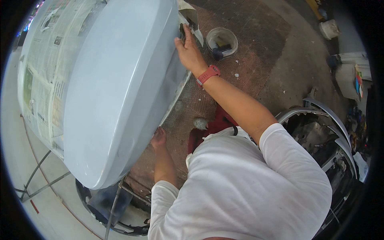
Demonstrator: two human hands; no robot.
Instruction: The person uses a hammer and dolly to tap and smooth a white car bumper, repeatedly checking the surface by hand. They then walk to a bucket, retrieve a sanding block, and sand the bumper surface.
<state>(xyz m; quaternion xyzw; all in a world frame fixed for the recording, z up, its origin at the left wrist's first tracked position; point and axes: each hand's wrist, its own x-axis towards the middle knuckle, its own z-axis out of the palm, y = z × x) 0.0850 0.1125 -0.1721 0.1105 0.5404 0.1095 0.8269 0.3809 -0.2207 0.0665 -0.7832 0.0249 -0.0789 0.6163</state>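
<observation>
A large, smooth, pale blue-grey car body panel (116, 68) fills the left of the view, with a crease along its side. My right hand (191, 54), with a red watch at its wrist, lies at the panel's far right edge. Its thumb and fingers are apart, with a small dark patch between them. My left hand (159, 138) is nearer, at the panel's lower edge, fingers bent in where a thin pale strip (172, 107) ends. What those fingers pinch is too small to make out. Crumpled masking paper (192, 18) hangs beyond my right hand.
Newspaper and clear film (44, 76) cover the surface left of the panel. A whitish bucket (222, 40) with dark things inside stands on the reddish patterned mat (252, 52). Thin metal stand legs (114, 208) rise beneath the panel. Car parts (320, 136) lie at the right.
</observation>
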